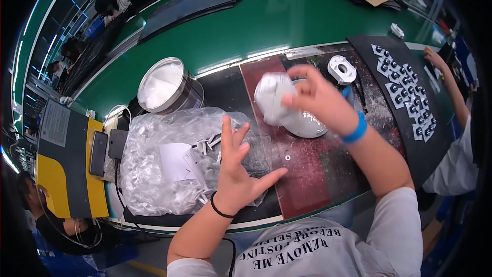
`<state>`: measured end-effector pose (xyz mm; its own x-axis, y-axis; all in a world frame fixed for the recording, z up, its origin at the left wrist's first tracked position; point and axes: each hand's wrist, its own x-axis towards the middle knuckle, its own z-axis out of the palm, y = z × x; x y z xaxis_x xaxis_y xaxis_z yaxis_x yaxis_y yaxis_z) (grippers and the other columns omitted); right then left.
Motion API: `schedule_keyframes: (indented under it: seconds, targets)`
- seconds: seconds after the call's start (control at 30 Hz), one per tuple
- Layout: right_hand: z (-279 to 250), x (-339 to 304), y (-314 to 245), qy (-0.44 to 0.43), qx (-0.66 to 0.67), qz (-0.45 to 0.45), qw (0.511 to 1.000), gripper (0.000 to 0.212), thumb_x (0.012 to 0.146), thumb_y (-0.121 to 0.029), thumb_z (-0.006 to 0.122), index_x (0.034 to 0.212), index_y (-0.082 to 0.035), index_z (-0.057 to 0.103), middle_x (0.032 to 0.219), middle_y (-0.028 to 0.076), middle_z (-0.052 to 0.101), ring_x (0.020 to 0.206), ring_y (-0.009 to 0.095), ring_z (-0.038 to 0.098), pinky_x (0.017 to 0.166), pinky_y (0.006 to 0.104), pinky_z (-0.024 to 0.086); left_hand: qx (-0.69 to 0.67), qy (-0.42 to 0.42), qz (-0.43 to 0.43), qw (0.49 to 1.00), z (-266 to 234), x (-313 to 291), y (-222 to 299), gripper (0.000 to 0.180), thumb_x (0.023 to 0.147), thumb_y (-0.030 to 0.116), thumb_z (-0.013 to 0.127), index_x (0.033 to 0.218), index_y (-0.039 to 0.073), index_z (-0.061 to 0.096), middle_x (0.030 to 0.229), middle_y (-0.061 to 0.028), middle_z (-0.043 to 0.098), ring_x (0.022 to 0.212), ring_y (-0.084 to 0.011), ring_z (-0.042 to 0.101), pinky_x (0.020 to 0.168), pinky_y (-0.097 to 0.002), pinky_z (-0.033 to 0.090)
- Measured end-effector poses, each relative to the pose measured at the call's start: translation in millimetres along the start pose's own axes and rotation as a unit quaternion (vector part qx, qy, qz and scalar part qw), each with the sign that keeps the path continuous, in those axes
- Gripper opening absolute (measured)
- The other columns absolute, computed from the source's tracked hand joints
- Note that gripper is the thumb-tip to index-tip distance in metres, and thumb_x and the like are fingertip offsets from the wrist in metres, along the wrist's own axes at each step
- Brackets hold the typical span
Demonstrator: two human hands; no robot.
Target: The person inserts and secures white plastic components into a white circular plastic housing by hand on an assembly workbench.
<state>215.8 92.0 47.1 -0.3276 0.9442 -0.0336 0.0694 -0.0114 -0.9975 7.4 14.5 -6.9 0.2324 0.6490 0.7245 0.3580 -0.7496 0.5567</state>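
Observation:
My right hand [319,95], a blue band at its wrist, pinches a crumpled white piece [274,97], thin like film or paper; blur hides its exact kind. Just beneath it lies a shiny round shallow dish [310,129], partly covered by the piece and the hand. My left hand [238,172] is open, fingers spread and nothing in it, above the right edge of a large clear plastic bag [148,174]. Small pale strip-shaped parts [206,145] and a white paper [178,162] lie on the bag. A tiny white ring [287,158] rests on the red board [302,195].
An open metal tin [192,95] with white contents stands behind the bag. A white round fixture [342,70] sits at the back right. Several small white parts with black tops [405,90] line a black mat. Two phones [98,153] lean at the left. Another person's hand [435,59] is far right.

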Motion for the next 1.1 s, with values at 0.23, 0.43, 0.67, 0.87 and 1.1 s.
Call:
schedule_keyframes:
  seconds: [0.23,0.43,0.67,0.87,1.1]
  targets:
    - [-82.0,163.3,46.8,0.248,-0.154,0.013,0.956,0.069,0.071,-0.043,0.070,0.115,0.005,0.048,0.102,0.016,0.060,0.092,0.025,0.058,0.083,0.0312,0.044,0.032,-0.035,0.017,0.999,-3.7,2.4,-6.9,0.088,0.065,0.006,0.076,0.134,0.021,0.023,0.144,-0.0271,0.014,0.110,-0.0335,0.052,0.093,-0.0456,0.041]
    - [-91.8,197.2,49.8,0.204,-0.361,0.108,0.904,0.066,0.078,-0.057,0.055,0.114,-0.002,0.058,0.116,0.018,0.057,0.107,0.035,0.053,0.091,0.0402,0.041,0.039,-0.048,0.009,0.998,-11.5,1.5,-11.2,0.081,0.066,0.005,0.074,0.132,0.018,0.029,0.142,-0.0265,0.022,0.103,-0.0318,0.055,0.088,-0.0419,0.045]
    - [-83.3,121.8,14.3,0.243,-0.532,-0.076,0.808,0.057,0.078,-0.055,0.057,0.111,-0.009,0.061,0.125,0.014,0.051,0.117,0.031,0.045,0.099,0.0422,0.030,0.037,-0.060,-0.004,0.998,-15.2,0.1,-8.9,0.075,0.067,0.003,0.073,0.130,0.015,0.033,0.140,-0.0258,0.027,0.101,-0.0311,0.055,0.086,-0.0401,0.046]
    - [-108.0,2.4,27.7,0.188,-0.577,-0.024,0.795,0.053,0.070,-0.039,0.072,0.110,-0.005,0.061,0.129,0.021,0.047,0.111,0.036,0.052,0.093,0.0396,0.042,0.023,-0.053,-0.006,0.998,-10.9,1.4,-3.7,0.063,0.066,0.007,0.073,0.120,0.011,0.041,0.135,-0.0250,0.035,0.095,-0.0340,0.057,0.078,-0.0421,0.048]
    - [-97.8,-16.8,40.6,0.201,-0.185,-0.069,0.960,0.027,0.083,-0.022,0.063,0.101,-0.001,0.061,0.102,0.010,0.062,0.094,0.017,0.058,0.080,0.0286,0.046,0.008,-0.082,-0.016,0.996,-3.5,2.3,-0.7,0.064,0.067,0.007,0.073,0.121,0.012,0.040,0.137,-0.0262,0.033,0.103,-0.0359,0.054,0.083,-0.0435,0.046]
